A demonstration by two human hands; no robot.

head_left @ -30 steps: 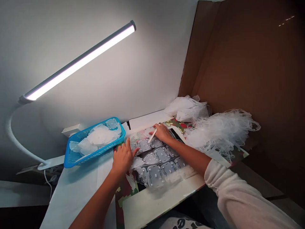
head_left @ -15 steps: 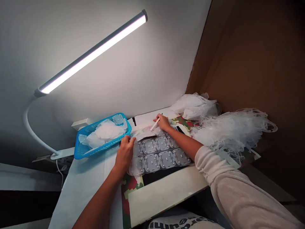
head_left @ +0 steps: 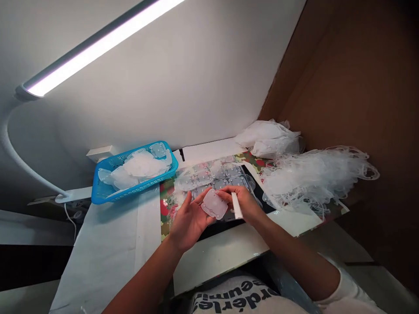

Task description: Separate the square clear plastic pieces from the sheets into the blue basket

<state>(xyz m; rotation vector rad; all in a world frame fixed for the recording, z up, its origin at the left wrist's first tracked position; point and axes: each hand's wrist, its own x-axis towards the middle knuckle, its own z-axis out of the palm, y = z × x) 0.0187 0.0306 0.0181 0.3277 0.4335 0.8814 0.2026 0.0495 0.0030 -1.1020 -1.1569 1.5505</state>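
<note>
In front of my body, my left hand is turned palm up with its thumb apart. A small translucent, rounded-square plastic pad with little bumps along its edges lies across its fingers. My right hand touches the pad's upper right edge with its fingertips. That same hand also holds a thin white stick-like tool, which points down toward me. Under both hands lies a clear moulded sheet with rows of similar pad shapes, partly hidden by the hands and wrinkled on its left side.
At left stands a blue basket with a heap of loose translucent pads. Stringy clear trimmings are piled at right, beside a crumpled white plastic bundle. A lit lamp hangs above; brown cardboard walls the right side.
My hands have drawn back from the sheet's far and left edges and come together nearer me. A single pad is now between them. The sheet's raised far flap lies flatter.
</note>
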